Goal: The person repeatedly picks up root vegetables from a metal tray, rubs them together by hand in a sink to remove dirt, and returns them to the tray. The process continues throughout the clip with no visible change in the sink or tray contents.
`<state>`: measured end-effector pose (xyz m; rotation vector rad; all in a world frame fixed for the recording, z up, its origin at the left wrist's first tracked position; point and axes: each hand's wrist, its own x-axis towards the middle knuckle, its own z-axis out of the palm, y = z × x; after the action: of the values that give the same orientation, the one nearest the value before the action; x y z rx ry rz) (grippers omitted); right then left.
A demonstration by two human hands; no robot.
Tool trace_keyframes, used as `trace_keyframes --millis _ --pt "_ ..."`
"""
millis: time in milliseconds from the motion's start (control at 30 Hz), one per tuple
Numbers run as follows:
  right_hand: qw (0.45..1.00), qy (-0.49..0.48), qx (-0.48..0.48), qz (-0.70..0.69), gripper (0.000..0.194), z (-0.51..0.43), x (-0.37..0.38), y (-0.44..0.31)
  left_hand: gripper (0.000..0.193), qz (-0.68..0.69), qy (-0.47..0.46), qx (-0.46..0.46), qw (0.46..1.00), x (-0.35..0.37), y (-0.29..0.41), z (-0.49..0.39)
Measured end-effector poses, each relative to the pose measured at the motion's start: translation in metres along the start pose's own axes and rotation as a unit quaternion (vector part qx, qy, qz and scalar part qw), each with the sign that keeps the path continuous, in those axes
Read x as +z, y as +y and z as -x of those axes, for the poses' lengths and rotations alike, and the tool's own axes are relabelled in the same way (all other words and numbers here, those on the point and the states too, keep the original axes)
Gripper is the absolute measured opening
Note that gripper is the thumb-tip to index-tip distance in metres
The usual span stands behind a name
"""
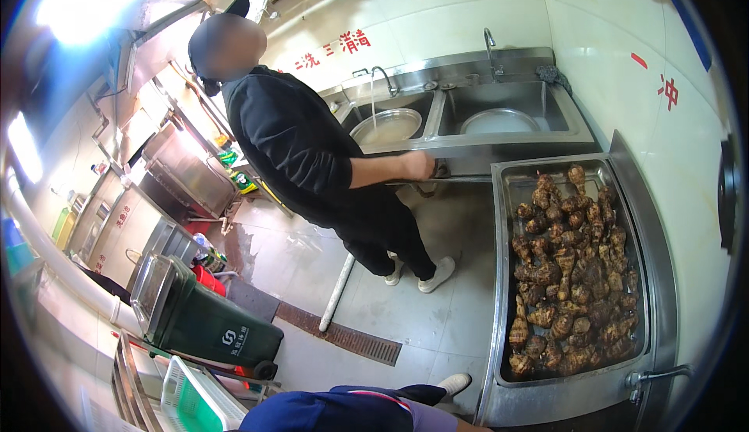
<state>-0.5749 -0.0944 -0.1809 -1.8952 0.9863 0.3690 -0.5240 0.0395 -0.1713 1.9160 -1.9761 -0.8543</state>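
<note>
Neither of my hands is in view; at the bottom edge appear my dark blue clothing, a purple sleeve and a sliver of bare arm. A metal tray stands at the right, inside a stainless steel sink unit. Many brown, knobbly taro-like root vegetables fill it, wet and with skins on. A faucet reaches over its lower right corner. Beyond, water runs from a curved tap into a round metal basin in the left sink. Another round basin lies in the right sink, holding cloudy liquid.
A person in black stands at the sinks, a forearm reaching along the front rim. A green wheeled bin, red bucket and white-and-green plastic basket stand left. A white pipe and drain grate cross the tiled floor.
</note>
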Motion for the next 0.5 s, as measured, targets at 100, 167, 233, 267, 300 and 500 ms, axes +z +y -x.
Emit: trace_keyframes --millis 100,167,233,267,300,500 --pt "1.0 -0.002 -0.001 -0.009 0.028 -0.002 0.002 0.0 0.027 -0.115 0.015 0.085 0.99 0.025 -0.014 -0.008" --pt "1.0 0.001 0.0 -0.016 0.027 -0.004 0.002 0.002 0.027 -0.084 -0.063 0.073 0.992 0.036 -0.021 -0.017" --pt "1.0 0.006 0.001 -0.025 0.027 -0.005 0.002 0.011 0.026 -0.035 -0.029 0.076 0.996 0.04 -0.025 -0.015" --pt "0.999 0.011 0.004 -0.032 0.027 -0.005 0.001 0.019 0.026 -0.007 -0.012 0.083 0.996 0.037 -0.022 -0.014" --pt "0.999 0.017 0.008 -0.042 0.026 -0.005 0.002 0.029 0.026 -0.114 0.02 0.097 0.989 0.031 -0.023 -0.006" --pt "0.998 0.027 -0.036 0.052 0.034 0.001 0.035 0.105 0.017 -0.063 0.022 0.013 0.998 -0.047 0.01 0.028"
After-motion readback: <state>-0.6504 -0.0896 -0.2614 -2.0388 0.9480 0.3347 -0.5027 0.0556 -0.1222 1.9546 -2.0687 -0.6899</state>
